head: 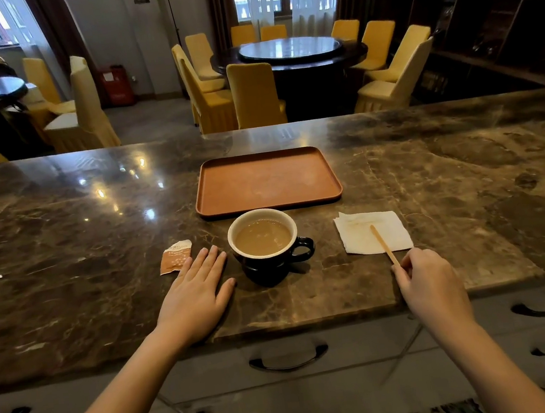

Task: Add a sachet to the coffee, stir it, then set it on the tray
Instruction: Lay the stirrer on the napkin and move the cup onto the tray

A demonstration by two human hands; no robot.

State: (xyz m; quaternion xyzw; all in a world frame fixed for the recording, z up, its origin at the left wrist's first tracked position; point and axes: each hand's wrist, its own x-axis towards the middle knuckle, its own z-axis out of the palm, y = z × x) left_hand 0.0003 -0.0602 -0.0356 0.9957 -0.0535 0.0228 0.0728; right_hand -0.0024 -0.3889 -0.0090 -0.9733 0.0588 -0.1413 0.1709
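Observation:
A dark cup (272, 261) with a white inside holds milky coffee and stands on the marble counter, its handle pointing right. Behind it lies an orange-brown tray (266, 181) with nothing on it. A torn orange sachet (175, 256) lies left of the cup. My left hand (195, 294) rests flat on the counter, fingers apart, between sachet and cup, fingertips touching the sachet's corner. My right hand (426, 278) pinches the near end of a wooden stir stick (384, 244). The stick's far end rests on a white napkin (372, 232) right of the cup.
The marble counter (97, 248) runs wide to both sides, with drawers and dark handles (288, 359) under its near edge. Beyond its far edge is a dining room with yellow-covered chairs (255, 95) and a round table (290, 53).

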